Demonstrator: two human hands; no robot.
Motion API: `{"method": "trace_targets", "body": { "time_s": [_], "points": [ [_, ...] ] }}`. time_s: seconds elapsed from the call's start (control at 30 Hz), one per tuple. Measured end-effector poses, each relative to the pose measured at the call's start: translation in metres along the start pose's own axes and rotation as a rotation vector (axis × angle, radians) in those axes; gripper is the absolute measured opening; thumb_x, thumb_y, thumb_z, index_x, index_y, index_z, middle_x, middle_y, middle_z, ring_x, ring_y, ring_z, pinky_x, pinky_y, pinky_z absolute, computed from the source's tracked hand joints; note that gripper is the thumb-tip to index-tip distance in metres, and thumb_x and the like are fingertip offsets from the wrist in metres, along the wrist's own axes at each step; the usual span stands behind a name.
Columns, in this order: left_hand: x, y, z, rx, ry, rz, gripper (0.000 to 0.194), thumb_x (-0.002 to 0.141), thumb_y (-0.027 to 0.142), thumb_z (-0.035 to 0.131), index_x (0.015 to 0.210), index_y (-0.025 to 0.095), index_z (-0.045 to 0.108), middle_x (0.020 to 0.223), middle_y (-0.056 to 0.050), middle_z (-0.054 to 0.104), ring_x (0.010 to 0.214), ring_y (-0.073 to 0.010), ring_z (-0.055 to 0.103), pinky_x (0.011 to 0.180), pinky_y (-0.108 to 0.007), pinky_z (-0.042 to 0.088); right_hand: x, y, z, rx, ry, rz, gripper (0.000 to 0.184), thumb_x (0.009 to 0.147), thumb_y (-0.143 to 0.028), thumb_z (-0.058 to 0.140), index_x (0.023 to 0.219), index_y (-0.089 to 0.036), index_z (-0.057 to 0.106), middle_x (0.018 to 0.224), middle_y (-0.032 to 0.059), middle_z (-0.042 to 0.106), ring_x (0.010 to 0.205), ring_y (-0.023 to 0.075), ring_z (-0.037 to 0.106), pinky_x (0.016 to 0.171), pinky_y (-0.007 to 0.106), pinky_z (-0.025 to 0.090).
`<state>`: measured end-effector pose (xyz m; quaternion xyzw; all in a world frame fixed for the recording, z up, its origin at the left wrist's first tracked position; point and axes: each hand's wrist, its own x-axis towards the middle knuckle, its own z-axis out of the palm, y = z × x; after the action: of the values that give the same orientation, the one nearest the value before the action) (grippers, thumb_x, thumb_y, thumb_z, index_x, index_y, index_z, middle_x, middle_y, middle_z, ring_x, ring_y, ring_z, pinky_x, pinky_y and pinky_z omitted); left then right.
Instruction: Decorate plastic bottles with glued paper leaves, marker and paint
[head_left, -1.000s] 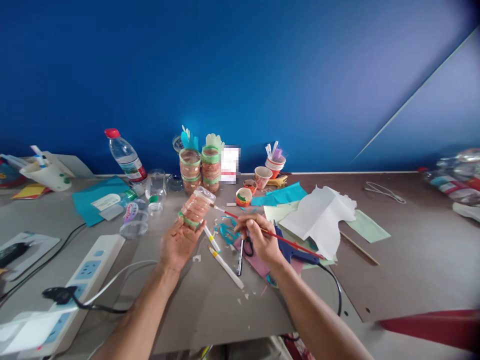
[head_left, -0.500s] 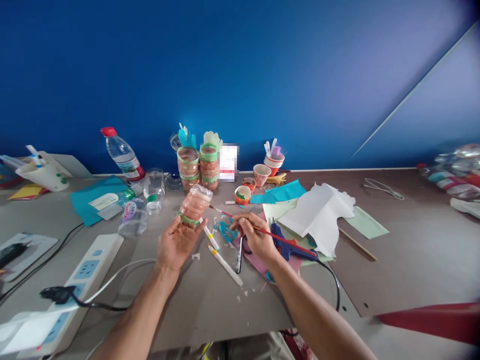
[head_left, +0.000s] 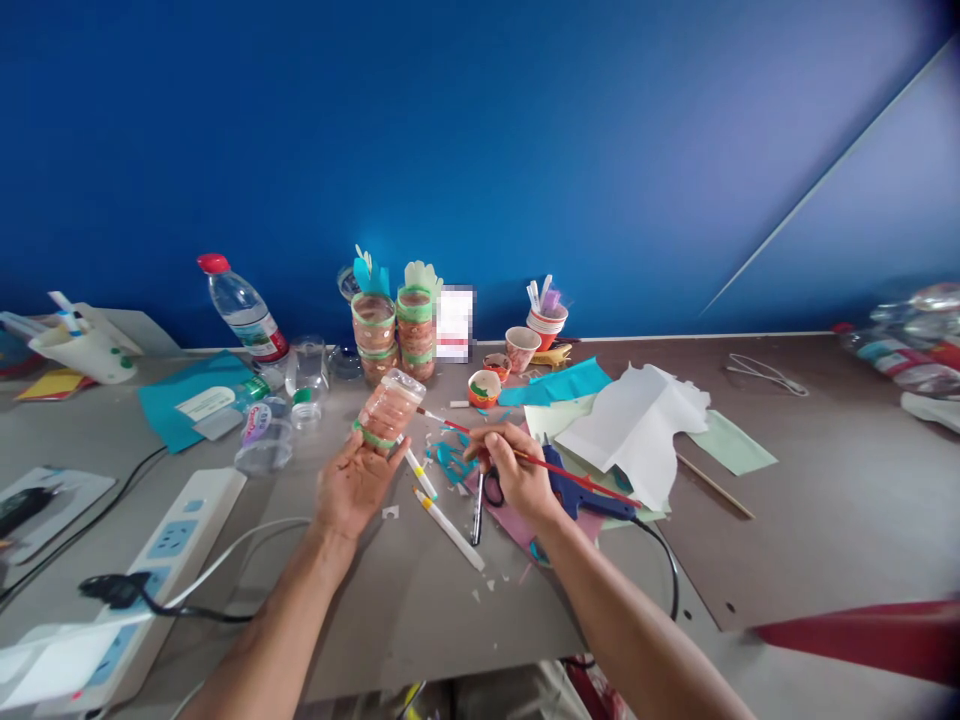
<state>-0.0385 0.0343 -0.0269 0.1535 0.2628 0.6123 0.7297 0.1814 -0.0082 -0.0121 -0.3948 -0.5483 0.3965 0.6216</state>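
Note:
My left hand (head_left: 360,490) holds up a cut plastic bottle (head_left: 390,410) by its green-banded lower end; brown paint covers most of it and the far rim looks clear. In my right hand (head_left: 517,475) a red paintbrush (head_left: 577,479) is pinched, its tip close to the bottle's right side; I cannot tell whether it touches. Just behind the bottle stand two brown-painted bottle pieces (head_left: 416,335) with green bands and paper shapes on top. Small paper cups (head_left: 484,388) sit right of them, one with green paint. White markers (head_left: 450,530) lie between my hands.
A blue glue gun (head_left: 581,490), white paper (head_left: 637,430) and coloured sheets lie right of my right hand. At left are a white power strip (head_left: 176,540) with cables, a red-capped bottle (head_left: 251,310) and clear bottle pieces (head_left: 307,370). Paper scraps (head_left: 454,462) litter the middle.
My view has shifted slightly. The bottle and paintbrush stay in the same hands, with the brush tip still close to the bottle's right side.

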Motion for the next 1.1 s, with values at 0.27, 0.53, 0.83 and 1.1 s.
{"method": "trace_targets", "body": {
  "time_s": [0.27,0.53,0.83,1.1],
  "points": [
    [-0.003,-0.005,0.012,0.064,0.102,0.123,0.013,0.085,0.015,0.063,0.082,0.023,0.073,0.091,-0.001,0.079,0.097,-0.0192,0.073,0.112,-0.050,0.044,0.002,-0.002,0.000,0.020,0.028,0.041,0.037,0.090,-0.056,0.062,0.085,-0.020,0.072,0.067,0.0034,0.072,0.049,0.0123,0.053,0.049,0.027,0.045],
    [-0.010,-0.017,0.006,0.646,-0.084,0.431,0.021,0.073,0.008,0.078,0.084,0.025,0.080,0.105,-0.005,0.075,0.129,-0.0288,0.055,0.115,-0.033,0.036,0.003,0.000,-0.005,0.186,0.082,0.081,0.040,0.086,-0.059,0.064,0.086,-0.020,0.072,0.065,0.0033,0.070,0.055,0.0167,0.062,0.049,0.028,0.048],
    [-0.014,-0.016,0.007,0.866,-0.180,0.432,0.024,0.071,0.009,0.079,0.089,0.025,0.082,0.111,-0.015,0.073,0.138,-0.0378,0.045,0.126,-0.047,0.017,0.006,-0.005,-0.006,0.189,0.116,0.082,0.037,0.086,-0.057,0.064,0.084,-0.020,0.070,0.062,0.0026,0.068,0.051,0.0160,0.060,0.048,0.028,0.046],
    [-0.011,-0.015,0.007,0.864,-0.147,0.486,0.023,0.070,0.009,0.079,0.086,0.025,0.080,0.115,-0.014,0.072,0.139,-0.0363,0.044,0.128,-0.048,0.007,0.008,-0.007,-0.010,0.177,0.204,0.090,0.035,0.086,-0.054,0.063,0.076,-0.020,0.067,0.056,0.0006,0.064,0.049,0.0145,0.058,0.045,0.025,0.041]
  ]
}}
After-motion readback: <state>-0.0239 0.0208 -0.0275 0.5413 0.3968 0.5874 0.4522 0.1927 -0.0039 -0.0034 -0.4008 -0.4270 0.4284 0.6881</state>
